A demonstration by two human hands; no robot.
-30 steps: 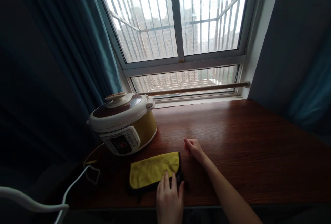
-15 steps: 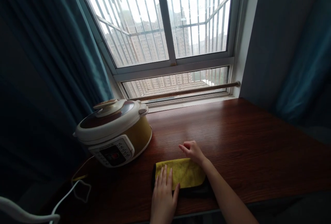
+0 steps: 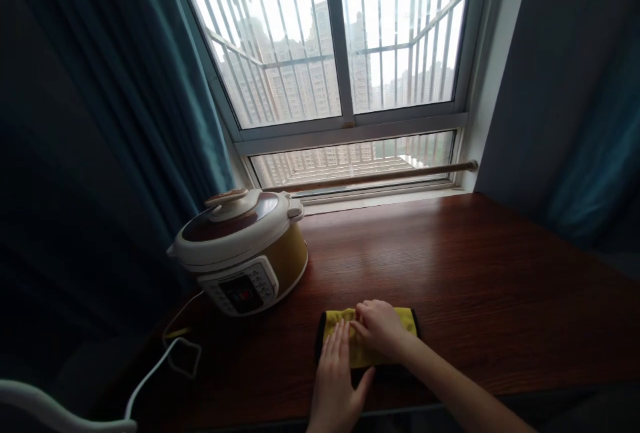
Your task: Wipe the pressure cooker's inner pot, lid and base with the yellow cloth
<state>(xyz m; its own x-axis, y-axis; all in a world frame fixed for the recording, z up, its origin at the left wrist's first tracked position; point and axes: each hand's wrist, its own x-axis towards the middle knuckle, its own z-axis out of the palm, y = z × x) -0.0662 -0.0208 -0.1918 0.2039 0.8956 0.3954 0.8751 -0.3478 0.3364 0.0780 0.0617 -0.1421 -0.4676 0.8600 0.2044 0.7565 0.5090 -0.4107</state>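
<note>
A folded yellow cloth [image 3: 370, 356] with black edging lies near the front edge of the wooden table. Flat on its left part rests my left hand [image 3: 338, 373], fingers stretched out and thumb spread to the side. My right hand [image 3: 381, 328] is on the cloth's upper middle, its fingers curled in and closed on the fabric, close beside the left fingertips. The right hand and forearm cover part of the cloth.
To the left stands a white and gold electric cooker [image 3: 243, 253] with a lid. A white cable [image 3: 150, 370] runs along the table's left side. Behind the brown tabletop [image 3: 475, 273] are a barred window [image 3: 350, 73], a rail [image 3: 400, 173] and a blue curtain [image 3: 190, 106].
My right hand has come down from the cloth's far edge onto its middle, nearer the left hand. My left hand stays flat on the cloth. The view has shifted slightly left.
</note>
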